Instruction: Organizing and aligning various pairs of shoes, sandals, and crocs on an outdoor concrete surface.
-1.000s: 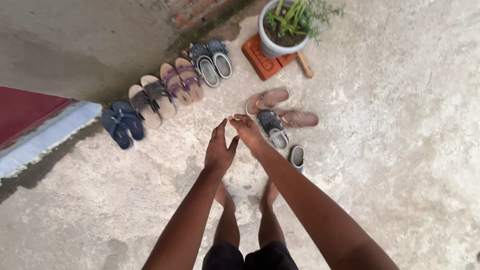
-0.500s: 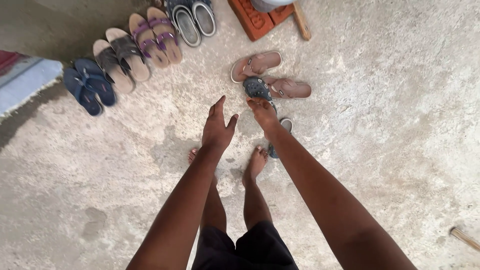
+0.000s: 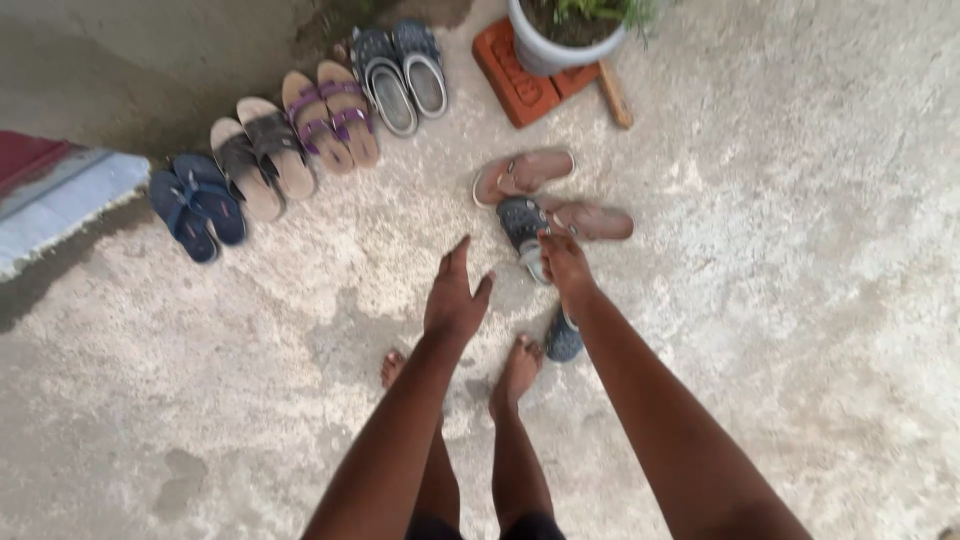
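Note:
My right hand (image 3: 566, 266) reaches down with its fingers bunched at the heel end of a dark perforated clog (image 3: 520, 220) lying on the concrete floor; whether it grips the clog is unclear. My left hand (image 3: 455, 300) hovers beside it, fingers spread and holding nothing. A second dark clog (image 3: 563, 340) lies by my right wrist, close to my bare right foot (image 3: 518, 365). Two brown sandals (image 3: 525, 172) (image 3: 592, 221) lie just beyond the first clog, the nearer one touching it.
Along the wall stands a row of pairs: blue flip-flops (image 3: 196, 205), tan sandals (image 3: 262, 160), purple-strapped sandals (image 3: 330, 115), grey clogs (image 3: 400, 68). A potted plant (image 3: 556, 45) sits on red bricks (image 3: 518, 88) with a wooden stick (image 3: 615, 95). A pale step edge (image 3: 65, 205) lies left.
My right hand has dropped from above the shoes down onto the dark clog. The left hand stayed open beside it. My view swung down, then partly back up.

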